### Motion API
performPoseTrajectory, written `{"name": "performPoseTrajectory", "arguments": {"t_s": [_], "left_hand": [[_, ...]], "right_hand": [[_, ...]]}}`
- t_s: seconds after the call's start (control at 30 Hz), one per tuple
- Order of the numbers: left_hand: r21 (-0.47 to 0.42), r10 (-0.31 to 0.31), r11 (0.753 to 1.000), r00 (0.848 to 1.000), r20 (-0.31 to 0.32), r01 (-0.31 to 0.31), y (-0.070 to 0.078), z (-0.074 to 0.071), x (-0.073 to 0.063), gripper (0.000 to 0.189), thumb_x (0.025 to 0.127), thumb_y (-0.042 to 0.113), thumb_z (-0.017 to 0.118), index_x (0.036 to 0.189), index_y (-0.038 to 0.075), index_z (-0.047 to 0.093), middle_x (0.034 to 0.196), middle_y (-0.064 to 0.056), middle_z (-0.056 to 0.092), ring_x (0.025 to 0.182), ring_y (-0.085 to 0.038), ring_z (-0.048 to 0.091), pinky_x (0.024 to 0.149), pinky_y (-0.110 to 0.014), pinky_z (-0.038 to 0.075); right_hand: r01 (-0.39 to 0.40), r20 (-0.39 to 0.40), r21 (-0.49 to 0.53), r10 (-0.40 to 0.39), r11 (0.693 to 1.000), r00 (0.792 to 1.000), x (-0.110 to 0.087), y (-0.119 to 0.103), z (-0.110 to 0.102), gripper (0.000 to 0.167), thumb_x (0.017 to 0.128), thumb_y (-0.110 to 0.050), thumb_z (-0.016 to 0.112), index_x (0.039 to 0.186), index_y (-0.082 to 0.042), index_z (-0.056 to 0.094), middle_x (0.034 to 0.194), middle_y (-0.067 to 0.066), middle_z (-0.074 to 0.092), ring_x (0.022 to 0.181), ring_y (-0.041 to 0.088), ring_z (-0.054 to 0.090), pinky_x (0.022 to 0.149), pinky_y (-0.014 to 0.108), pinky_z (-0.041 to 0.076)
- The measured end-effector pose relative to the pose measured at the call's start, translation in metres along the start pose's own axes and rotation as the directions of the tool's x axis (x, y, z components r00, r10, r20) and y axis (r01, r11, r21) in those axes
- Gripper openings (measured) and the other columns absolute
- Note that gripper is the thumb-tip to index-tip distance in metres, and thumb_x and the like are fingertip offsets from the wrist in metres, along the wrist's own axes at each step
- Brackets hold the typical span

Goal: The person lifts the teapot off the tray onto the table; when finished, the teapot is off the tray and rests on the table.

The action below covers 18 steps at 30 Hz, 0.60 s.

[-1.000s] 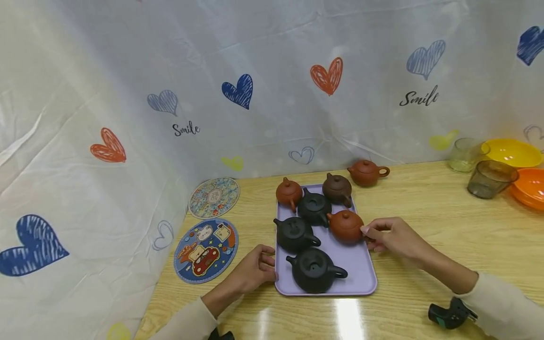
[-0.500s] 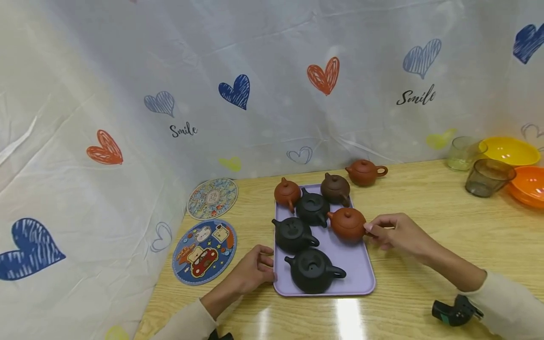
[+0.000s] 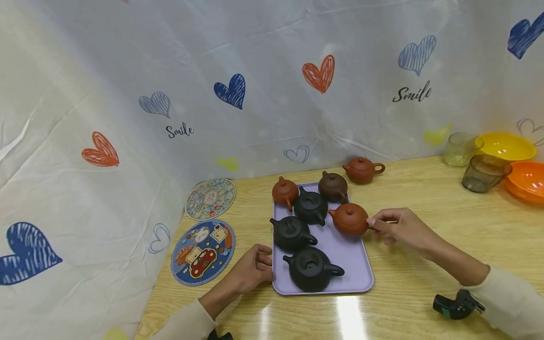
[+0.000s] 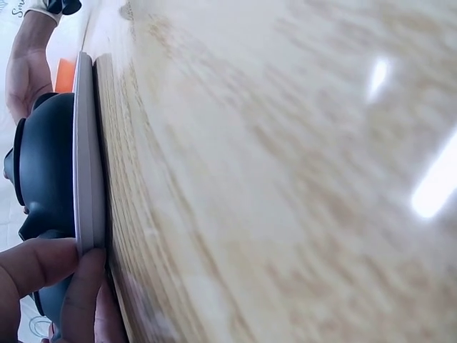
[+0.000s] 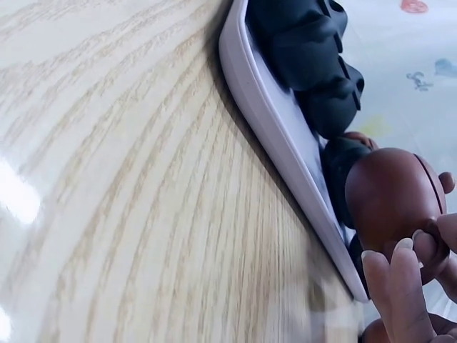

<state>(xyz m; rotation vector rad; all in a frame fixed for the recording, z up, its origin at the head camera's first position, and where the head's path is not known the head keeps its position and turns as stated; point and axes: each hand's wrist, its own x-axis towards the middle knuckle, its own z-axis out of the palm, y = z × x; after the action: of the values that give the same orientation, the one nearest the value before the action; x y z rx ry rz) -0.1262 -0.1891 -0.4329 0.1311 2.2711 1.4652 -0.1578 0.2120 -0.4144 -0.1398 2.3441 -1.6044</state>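
Observation:
My right hand (image 3: 401, 230) pinches the handle of a reddish-brown clay teapot (image 3: 350, 220) at the right side of a lilac tray (image 3: 345, 269). In the right wrist view this teapot (image 5: 393, 196) is close to the tray rim, fingers at its handle; whether its base touches the tray I cannot tell. My left hand (image 3: 251, 270) grips the tray's left rim (image 4: 87, 157) between thumb and fingers. Also on the tray are a large black teapot (image 3: 310, 270), two more black teapots (image 3: 291, 233) (image 3: 311, 207), a small red-brown teapot (image 3: 284, 191) and a dark brown teapot (image 3: 333, 186).
Another red-brown teapot (image 3: 361, 171) stands on the table behind the tray. Two round patterned mats (image 3: 203, 252) (image 3: 210, 198) lie at the left. At the far right are a smoky cup (image 3: 486, 174), a clear glass (image 3: 460, 148), a yellow bowl (image 3: 505, 146) and an orange bowl (image 3: 527, 182).
The teapot in my right hand has shifted rightward and slightly away from me, toward the tray's right edge. My left hand stays at the tray's rim. The head view has drifted slightly.

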Motion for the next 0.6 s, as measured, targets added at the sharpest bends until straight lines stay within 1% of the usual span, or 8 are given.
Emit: {"name": "performPoseTrajectory", "arguments": {"t_s": [0.17, 0.3, 0.47, 0.6], "left_hand": [[0.007, -0.010, 1.000, 1.000, -0.004, 0.010, 0.001, 0.000, 0.001, 0.061, 0.077, -0.002, 0.077, 0.131, -0.006, 0.047, 0.106, -0.015, 0.060, 0.087, -0.017, 0.064, 0.077, -0.030, 0.057], [0.005, -0.023, 1.000, 1.000, -0.001, 0.023, 0.002, 0.001, 0.002, 0.061, 0.077, -0.002, 0.078, 0.130, -0.006, 0.047, 0.106, -0.015, 0.061, 0.087, -0.017, 0.065, 0.077, -0.031, 0.057], [0.007, -0.030, 1.000, 1.000, 0.001, 0.030, 0.002, 0.002, 0.001, 0.062, 0.077, -0.002, 0.078, 0.130, -0.006, 0.047, 0.107, -0.016, 0.060, 0.088, -0.018, 0.065, 0.077, -0.031, 0.057], [0.015, -0.030, 0.999, 1.000, -0.003, 0.030, 0.003, 0.001, 0.001, 0.062, 0.076, -0.002, 0.078, 0.130, -0.005, 0.048, 0.107, -0.016, 0.060, 0.088, -0.018, 0.065, 0.077, -0.031, 0.057]], "right_hand": [[0.006, 0.004, 0.006, -0.006, 1.000, 1.000, 0.000, -0.002, -0.006, 0.038, 0.100, -0.031, 0.062, 0.113, 0.004, 0.068, 0.107, 0.016, 0.073, 0.092, 0.019, 0.073, 0.073, 0.035, 0.060], [0.004, 0.007, 0.000, -0.004, 1.000, 1.000, 0.000, -0.003, -0.014, 0.038, 0.100, -0.031, 0.062, 0.114, 0.004, 0.068, 0.108, 0.014, 0.073, 0.093, 0.017, 0.073, 0.075, 0.035, 0.060], [0.013, 0.004, -0.009, -0.013, 1.000, 1.000, 0.003, -0.002, -0.026, 0.037, 0.100, -0.031, 0.062, 0.115, 0.003, 0.068, 0.109, 0.007, 0.072, 0.093, 0.010, 0.072, 0.076, 0.036, 0.060], [0.019, -0.006, -0.005, -0.019, 1.000, 1.000, 0.007, 0.000, -0.037, 0.037, 0.100, -0.030, 0.061, 0.116, 0.003, 0.067, 0.105, -0.002, 0.072, 0.093, 0.007, 0.070, 0.077, 0.038, 0.060]]}}
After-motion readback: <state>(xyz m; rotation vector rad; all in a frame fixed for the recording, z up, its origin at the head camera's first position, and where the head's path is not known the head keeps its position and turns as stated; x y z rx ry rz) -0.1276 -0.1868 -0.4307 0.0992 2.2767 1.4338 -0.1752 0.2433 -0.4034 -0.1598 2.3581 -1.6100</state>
